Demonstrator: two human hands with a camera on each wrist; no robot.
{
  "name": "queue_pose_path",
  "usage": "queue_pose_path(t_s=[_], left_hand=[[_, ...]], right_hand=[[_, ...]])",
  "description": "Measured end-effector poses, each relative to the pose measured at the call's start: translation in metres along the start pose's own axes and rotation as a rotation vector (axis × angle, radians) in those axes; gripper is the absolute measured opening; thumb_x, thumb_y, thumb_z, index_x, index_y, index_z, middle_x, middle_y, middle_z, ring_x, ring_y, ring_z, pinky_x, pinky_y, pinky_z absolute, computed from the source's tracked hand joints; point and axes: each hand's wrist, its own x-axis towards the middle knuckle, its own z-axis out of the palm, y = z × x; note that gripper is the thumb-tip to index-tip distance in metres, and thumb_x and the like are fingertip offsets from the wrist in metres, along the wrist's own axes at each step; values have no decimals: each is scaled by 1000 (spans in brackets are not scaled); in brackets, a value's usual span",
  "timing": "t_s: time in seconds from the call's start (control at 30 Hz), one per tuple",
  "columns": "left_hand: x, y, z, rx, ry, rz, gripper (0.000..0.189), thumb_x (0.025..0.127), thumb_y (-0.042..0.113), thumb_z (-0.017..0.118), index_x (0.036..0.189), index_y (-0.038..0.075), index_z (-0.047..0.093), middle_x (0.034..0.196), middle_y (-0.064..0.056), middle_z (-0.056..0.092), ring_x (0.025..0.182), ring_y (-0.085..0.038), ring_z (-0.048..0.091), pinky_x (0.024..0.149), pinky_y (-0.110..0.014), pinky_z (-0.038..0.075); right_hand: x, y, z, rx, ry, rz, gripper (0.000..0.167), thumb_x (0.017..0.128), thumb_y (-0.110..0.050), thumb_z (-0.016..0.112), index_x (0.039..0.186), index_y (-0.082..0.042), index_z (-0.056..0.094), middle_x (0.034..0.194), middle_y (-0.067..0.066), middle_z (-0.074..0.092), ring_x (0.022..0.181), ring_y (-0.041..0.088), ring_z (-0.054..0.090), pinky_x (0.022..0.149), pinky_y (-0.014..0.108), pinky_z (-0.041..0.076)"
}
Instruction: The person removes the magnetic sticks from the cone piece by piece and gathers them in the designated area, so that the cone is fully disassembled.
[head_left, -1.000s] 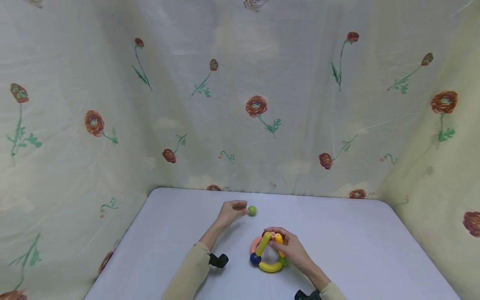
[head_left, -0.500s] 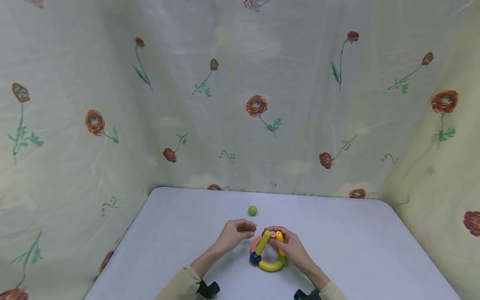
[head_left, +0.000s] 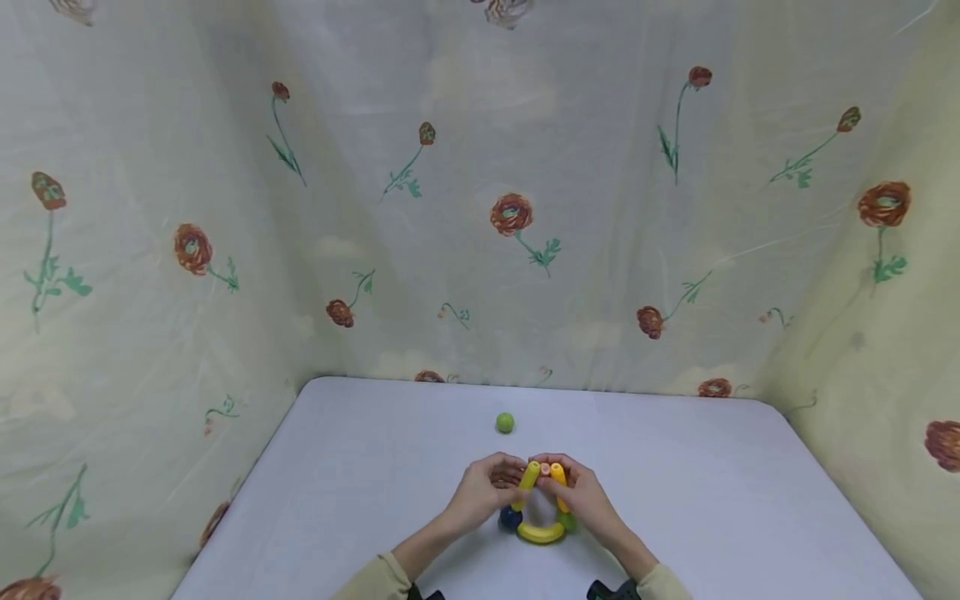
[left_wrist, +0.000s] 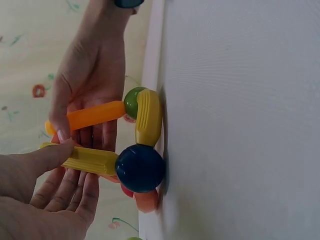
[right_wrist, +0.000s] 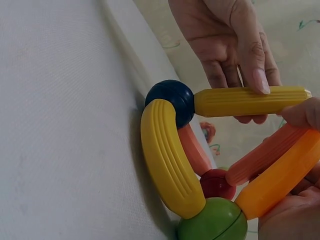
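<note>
A magnetic ball-and-rod build stands on the table. Its base ring has a blue ball [right_wrist: 170,99], a curved yellow piece [right_wrist: 170,160], a green ball [right_wrist: 212,222], a red ball [right_wrist: 217,184] and a coral piece [right_wrist: 195,150]. From the blue ball rises a yellow rod [right_wrist: 250,101], which my left hand [head_left: 483,490] pinches between thumb and fingers. My right hand [head_left: 588,498] holds the upper ends of an orange rod [right_wrist: 275,175] and a coral rod [right_wrist: 265,155], thumb in front and fingers behind. The three rods lean towards one another.
A loose green ball [head_left: 506,422] lies beyond the build, towards the back of the white table [head_left: 675,467]. Flower-printed cloth [head_left: 585,250] hangs behind the table and along both sides.
My left hand has come back from beside the loose green ball to the build and taken hold of the yellow rod. My right hand has stayed at the rods; the loose ball stays put.
</note>
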Motion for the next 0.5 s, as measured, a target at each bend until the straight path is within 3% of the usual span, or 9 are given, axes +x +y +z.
queue_pose_path(t_s=[0.23,0.5], left_hand=[[0,0,-6,60,-6,11,31,81,13,77,111,13,66,99,2,69,88,-9,64,79,-23,53],[-6,1,-30,126,-55,-15,30,81,14,76,110,12,67,105,-7,68,90,-13,64,78,-25,54]], right_hand=[[-1,1,0,5,7,0,34,89,-27,70,119,-14,63,121,1,65,117,18,57,101,37,47],[-1,-1,0,-13,8,12,32,90,-29,68,120,-16,64,123,1,65,123,21,53,106,46,41]])
